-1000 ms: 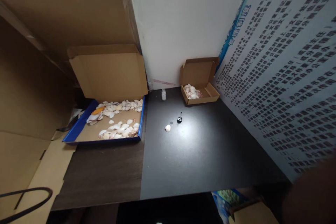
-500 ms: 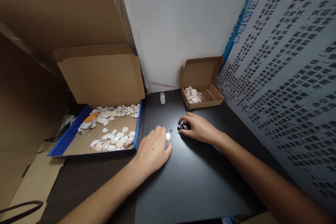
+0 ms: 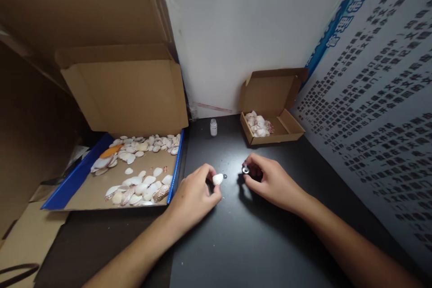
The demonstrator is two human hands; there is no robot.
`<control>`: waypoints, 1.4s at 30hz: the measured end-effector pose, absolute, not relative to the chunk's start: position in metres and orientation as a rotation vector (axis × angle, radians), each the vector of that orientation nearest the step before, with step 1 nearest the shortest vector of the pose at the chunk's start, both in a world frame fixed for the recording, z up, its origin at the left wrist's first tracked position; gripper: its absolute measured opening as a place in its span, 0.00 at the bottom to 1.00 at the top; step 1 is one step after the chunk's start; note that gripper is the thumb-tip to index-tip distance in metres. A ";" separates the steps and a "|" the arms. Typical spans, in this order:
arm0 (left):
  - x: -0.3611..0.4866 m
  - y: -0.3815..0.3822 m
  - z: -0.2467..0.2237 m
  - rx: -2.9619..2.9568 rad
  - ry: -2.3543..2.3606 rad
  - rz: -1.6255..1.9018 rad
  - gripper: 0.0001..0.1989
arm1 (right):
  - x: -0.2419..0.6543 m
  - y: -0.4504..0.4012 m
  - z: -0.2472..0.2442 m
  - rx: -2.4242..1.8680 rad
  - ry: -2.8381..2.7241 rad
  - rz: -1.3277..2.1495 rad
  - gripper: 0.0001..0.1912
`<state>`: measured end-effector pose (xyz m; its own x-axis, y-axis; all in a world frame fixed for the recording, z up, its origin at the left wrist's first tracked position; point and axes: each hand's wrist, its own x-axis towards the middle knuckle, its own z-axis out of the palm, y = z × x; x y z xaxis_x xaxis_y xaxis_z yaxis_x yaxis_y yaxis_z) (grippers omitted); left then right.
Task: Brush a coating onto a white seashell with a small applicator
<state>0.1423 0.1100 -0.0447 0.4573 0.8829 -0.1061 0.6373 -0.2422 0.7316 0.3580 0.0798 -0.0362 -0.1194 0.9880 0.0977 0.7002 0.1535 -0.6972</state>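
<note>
Both forearms come in from the lower edge and slant inward over the surface [image 3: 270,247], hands facing each other with a gap between. The left hand [image 3: 193,192] is palm down, knuckles bent, thumb and fingers closed in a narrow pinch on one shell [image 3: 218,180], small, white and ribbed like a fan. The right hand [image 3: 274,181] reaches in from the other side, fingers curled, thumb and forefinger pinching one small black round piece [image 3: 245,170] with a pale centre; what it is made of I cannot tell. Just beside the held shell lies one tiny glossy dark dot [image 3: 225,176].

Farther back stands one small upright bottle [image 3: 213,128], clear-looking, with whitish contents. There are two open cardboard boxes. The large box [image 3: 176,168], blue-sided, has smooth and ridged shells in two clusters, too many to count surely, one orange piece [image 3: 111,151] among them, and a lone white shell [image 3: 128,171] between the clusters. The small box [image 3: 278,139], plain brown, holds one heap of whitish shells [image 3: 259,125] at its left, some pinkish
</note>
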 end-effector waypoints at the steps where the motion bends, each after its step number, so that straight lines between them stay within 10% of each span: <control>1: 0.142 0.112 -0.044 1.795 1.205 0.470 0.07 | 0.356 0.078 -0.035 -1.583 -1.864 0.718 0.04; 11: 0.142 0.111 -0.044 0.730 0.779 0.564 0.16 | 0.339 0.067 -0.029 -1.343 -1.657 1.097 0.06; 42: 0.140 0.110 -0.052 0.597 0.635 0.550 0.08 | 0.338 0.068 -0.036 -1.070 -1.429 1.456 0.08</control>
